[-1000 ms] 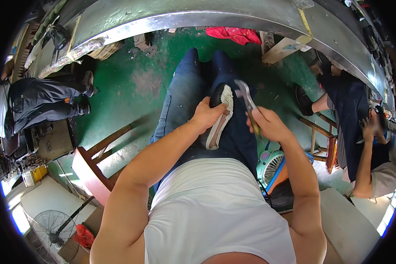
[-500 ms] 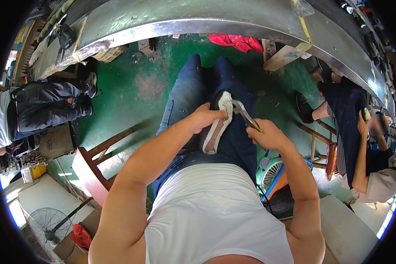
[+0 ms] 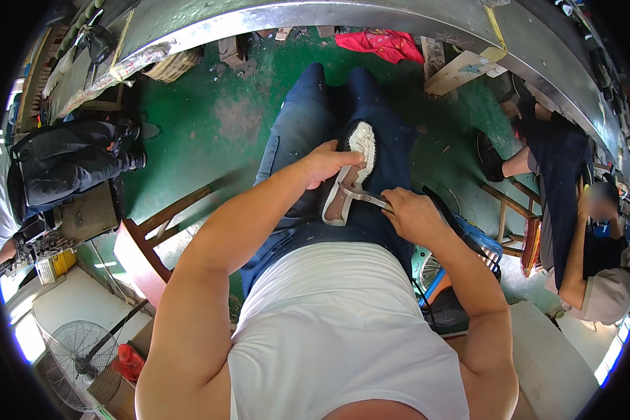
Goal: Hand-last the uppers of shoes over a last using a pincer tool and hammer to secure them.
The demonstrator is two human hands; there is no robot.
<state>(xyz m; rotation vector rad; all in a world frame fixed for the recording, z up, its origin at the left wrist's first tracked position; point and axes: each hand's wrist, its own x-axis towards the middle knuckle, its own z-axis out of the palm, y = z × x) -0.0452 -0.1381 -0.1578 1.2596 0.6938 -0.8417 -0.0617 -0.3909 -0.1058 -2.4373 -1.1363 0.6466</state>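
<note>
A shoe upper on a last point(image 3: 337, 208) lies sole side up over my thighs, its toe pointing away from me. Its bottom is tan-brown, with a pale folded edge and a rough white toe part. My left hand point(image 3: 327, 166) is closed around its left side, the thumb pressing on the bottom near the forefoot. In my right hand point(image 3: 411, 213), the fingers are wrapped round the handle of metal pincers point(image 3: 368, 197). The head of the pincers reaches across the middle of the shoe; whether the jaws grip the edge is too small to tell.
A metal-edged workbench point(image 3: 315, 17) runs across the far side, with a red cloth point(image 3: 381, 45) beneath. Wooden stools point(image 3: 150, 248) stand left and right. Near my right elbow sits a green fan point(image 3: 427, 269). One co-worker point(image 3: 70, 164) is at left, another point(image 3: 563, 168) at right.
The pincers have gone from beside the toe down to the shoe's middle, now lying flatter. My right hand has drawn a little nearer to me and left. My left hand keeps its hold.
</note>
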